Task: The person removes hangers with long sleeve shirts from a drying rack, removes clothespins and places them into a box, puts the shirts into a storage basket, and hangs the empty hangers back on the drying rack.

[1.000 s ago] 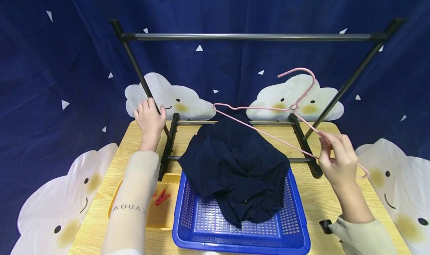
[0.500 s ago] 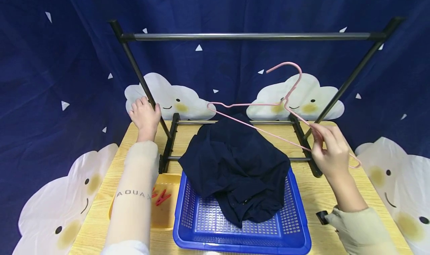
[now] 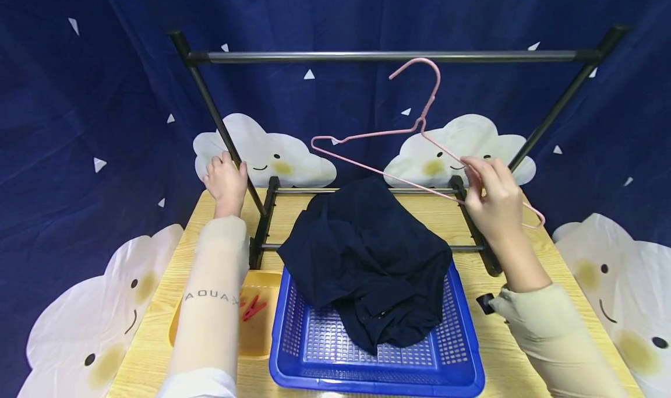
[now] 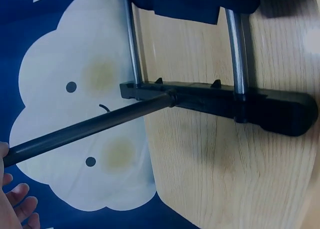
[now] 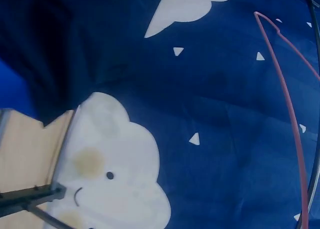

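My right hand holds a pink wire hanger by its right shoulder, fingertips pinching the wire. The hanger is tilted, and its hook overlaps the lower edge of the rack's top bar in the head view. Part of the hanger shows in the right wrist view, without the hand. My left hand rests against the rack's left post, thumb at the post. In the left wrist view its other fingers are loosely bent and apart from the post.
A dark garment lies heaped over the back of a blue mesh basket and the rack's lower bars. Left of it, a yellow tray holds red clothespins. A cloud-patterned blue curtain hangs behind the wooden table.
My right hand has moved the hanger up and to the left, bringing its hook to bar height in the head view. My left hand has shifted slightly left along the post.
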### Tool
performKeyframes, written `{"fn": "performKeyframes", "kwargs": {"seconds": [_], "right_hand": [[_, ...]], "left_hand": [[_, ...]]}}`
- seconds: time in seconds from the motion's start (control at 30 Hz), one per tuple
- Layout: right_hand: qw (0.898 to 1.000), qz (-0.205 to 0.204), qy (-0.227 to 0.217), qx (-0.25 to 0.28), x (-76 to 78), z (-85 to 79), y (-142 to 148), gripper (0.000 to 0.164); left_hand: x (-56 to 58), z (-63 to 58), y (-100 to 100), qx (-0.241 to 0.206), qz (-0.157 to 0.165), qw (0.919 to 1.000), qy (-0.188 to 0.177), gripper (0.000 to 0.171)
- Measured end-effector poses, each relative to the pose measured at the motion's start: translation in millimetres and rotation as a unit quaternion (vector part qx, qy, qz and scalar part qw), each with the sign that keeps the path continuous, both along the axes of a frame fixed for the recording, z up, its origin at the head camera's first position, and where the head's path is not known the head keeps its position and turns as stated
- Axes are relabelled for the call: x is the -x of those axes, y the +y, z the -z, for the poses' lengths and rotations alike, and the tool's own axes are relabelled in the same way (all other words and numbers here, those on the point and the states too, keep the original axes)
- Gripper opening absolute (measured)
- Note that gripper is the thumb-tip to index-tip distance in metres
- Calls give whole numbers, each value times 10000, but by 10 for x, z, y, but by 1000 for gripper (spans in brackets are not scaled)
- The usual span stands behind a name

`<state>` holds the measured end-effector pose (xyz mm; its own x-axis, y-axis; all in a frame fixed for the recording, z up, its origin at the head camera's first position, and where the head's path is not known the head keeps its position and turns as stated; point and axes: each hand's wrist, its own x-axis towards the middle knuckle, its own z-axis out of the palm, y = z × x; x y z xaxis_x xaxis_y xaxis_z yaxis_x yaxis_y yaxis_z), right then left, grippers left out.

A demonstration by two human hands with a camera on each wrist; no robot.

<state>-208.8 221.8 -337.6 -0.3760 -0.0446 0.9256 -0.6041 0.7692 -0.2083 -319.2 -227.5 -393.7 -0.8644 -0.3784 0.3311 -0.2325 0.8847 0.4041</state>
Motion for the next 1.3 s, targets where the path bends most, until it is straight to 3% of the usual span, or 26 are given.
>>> {"fn": "performKeyframes", "kwargs": {"seconds": [0.27, 0.47, 0.8, 1.3], "right_hand": [[9990, 221, -381, -106, 217, -244, -96, 22], [9980, 366, -507, -51, 365, -312, -184, 22], [9961, 507, -620, -360, 527, -227, -224, 20], [9947, 629, -500, -645, 579, -30, -276, 22]], "left_hand": [[-5, 9, 39, -257, -113, 9996, -21, 47], [-6, 17, 39, -283, -148, 9995, -69, 47], [1, 52, 25, -224, -169, 9996, -41, 46], [-10, 61, 39, -231, -167, 9996, -65, 46]]}}
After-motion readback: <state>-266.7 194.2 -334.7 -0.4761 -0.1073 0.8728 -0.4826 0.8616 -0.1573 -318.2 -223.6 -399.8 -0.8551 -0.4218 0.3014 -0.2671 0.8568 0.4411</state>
